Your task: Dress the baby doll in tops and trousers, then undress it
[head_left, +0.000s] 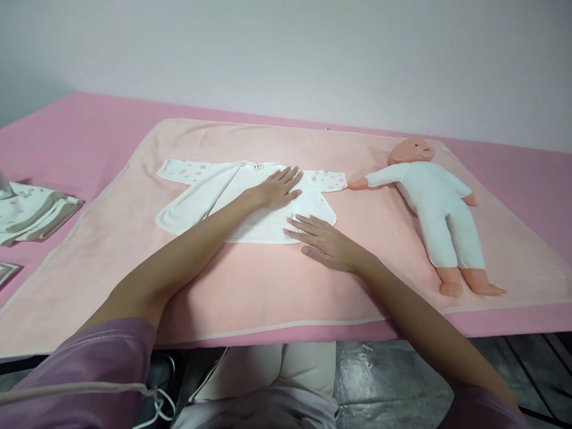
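A white baby shirt [250, 208] lies spread open on a peach blanket [268, 286], its patterned sleeves stretched out to both sides. My left hand [279, 189] rests flat on the shirt's upper right part, fingers extended. Lower down, my right hand [324, 241] lies with straight fingers over the shirt's bottom right edge, palm partly on the blanket. Neither hand grips anything. To the right, a baby doll [435, 202] in a white body suit lies on its back, one hand close to the end of the shirt's right sleeve.
Folded white and brown patterned cloth [40, 214] sits at the far left, with another small folded piece [8, 274] nearer me. Pink covering [80, 131] shows around the blanket. A pale wall [286, 59] stands behind. A white cord [89, 390] hangs near my left sleeve.
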The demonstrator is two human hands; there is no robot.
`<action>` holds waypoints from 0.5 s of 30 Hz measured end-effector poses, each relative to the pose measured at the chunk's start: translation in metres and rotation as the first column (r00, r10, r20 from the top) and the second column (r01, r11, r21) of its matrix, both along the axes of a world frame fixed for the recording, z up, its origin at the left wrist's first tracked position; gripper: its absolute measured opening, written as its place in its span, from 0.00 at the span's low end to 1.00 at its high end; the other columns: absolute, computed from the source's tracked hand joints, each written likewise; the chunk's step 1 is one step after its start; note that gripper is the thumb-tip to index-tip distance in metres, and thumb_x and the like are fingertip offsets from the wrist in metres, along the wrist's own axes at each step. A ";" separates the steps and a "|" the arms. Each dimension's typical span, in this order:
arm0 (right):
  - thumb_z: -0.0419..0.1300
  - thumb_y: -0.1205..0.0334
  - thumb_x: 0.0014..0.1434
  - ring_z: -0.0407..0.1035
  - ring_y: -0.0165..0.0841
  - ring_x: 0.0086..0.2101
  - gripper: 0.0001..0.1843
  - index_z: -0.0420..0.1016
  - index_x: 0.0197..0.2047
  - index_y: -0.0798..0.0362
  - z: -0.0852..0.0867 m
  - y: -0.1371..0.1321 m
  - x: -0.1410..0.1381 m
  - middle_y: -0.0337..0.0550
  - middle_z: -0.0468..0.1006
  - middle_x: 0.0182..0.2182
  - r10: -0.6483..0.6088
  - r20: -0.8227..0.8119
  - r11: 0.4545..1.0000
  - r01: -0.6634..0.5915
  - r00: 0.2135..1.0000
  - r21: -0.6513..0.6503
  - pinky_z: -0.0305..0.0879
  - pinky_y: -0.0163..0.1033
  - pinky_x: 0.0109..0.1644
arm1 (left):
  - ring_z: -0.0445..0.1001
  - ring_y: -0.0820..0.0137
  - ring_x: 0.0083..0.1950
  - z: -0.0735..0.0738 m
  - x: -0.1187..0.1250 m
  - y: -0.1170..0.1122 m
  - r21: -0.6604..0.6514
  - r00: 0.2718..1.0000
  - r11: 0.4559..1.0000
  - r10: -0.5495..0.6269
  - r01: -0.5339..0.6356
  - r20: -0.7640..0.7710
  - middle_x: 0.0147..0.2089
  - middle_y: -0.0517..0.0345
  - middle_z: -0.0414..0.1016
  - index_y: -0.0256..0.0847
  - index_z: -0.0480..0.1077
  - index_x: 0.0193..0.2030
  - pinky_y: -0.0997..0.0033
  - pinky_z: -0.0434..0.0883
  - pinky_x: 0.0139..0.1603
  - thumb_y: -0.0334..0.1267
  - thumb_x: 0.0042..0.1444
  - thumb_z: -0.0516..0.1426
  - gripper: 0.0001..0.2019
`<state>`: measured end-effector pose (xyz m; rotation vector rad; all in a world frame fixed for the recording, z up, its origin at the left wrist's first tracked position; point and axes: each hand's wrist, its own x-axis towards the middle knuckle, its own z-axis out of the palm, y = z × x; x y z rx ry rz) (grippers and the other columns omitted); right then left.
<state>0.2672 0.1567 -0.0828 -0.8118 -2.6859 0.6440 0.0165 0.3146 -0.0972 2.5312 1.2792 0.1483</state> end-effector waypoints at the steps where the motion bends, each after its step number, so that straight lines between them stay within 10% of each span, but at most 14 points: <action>1: 0.47 0.41 0.84 0.44 0.44 0.85 0.34 0.55 0.87 0.34 0.004 -0.003 0.002 0.36 0.52 0.86 0.001 0.013 1.000 -0.002 1.000 0.014 0.40 0.67 0.89 | 0.33 0.53 0.93 0.002 0.000 0.001 0.000 1.000 1.000 -0.003 0.003 -0.017 0.93 0.52 0.32 0.44 0.42 0.92 0.45 0.40 0.91 0.60 0.78 0.40 0.42; 5: 0.52 0.42 0.81 0.54 0.49 0.82 0.38 0.51 0.88 0.36 0.038 -0.008 0.043 0.46 0.57 0.85 -0.222 -0.091 0.958 0.235 0.971 0.163 0.52 0.67 0.86 | 0.47 0.51 0.92 0.018 0.009 0.007 0.048 0.996 0.997 -0.063 0.066 -0.062 0.91 0.43 0.49 0.38 0.50 0.90 0.46 0.38 0.91 0.56 0.77 0.44 0.41; 8: 0.58 0.49 0.77 0.68 0.51 0.74 0.35 0.63 0.82 0.48 0.064 0.016 0.123 0.63 0.72 0.74 -0.608 -0.299 0.650 0.678 0.735 0.344 0.64 0.63 0.78 | 0.55 0.50 0.89 0.031 0.044 0.012 0.074 0.995 0.992 -0.103 0.102 0.006 0.88 0.42 0.57 0.38 0.55 0.88 0.46 0.42 0.90 0.57 0.77 0.45 0.40; 12: 0.62 0.70 0.66 0.78 0.47 0.60 0.36 0.69 0.76 0.59 0.077 0.075 0.267 0.73 0.80 0.64 -0.897 -0.314 0.198 0.918 0.311 0.344 0.72 0.56 0.62 | 0.62 0.45 0.84 0.036 0.130 0.016 0.061 0.979 0.989 -0.140 0.133 0.146 0.83 0.36 0.65 0.35 0.63 0.82 0.43 0.58 0.83 0.61 0.75 0.50 0.39; 15: 0.72 0.71 0.58 0.77 0.47 0.50 0.39 0.75 0.72 0.61 0.067 0.108 0.360 0.74 0.83 0.58 -0.995 -0.026 0.088 0.959 0.099 0.271 0.69 0.56 0.54 | 0.68 0.44 0.77 0.030 0.190 0.019 0.024 0.962 0.987 -0.160 0.159 0.220 0.75 0.31 0.73 0.33 0.70 0.73 0.44 0.65 0.76 0.63 0.74 0.55 0.36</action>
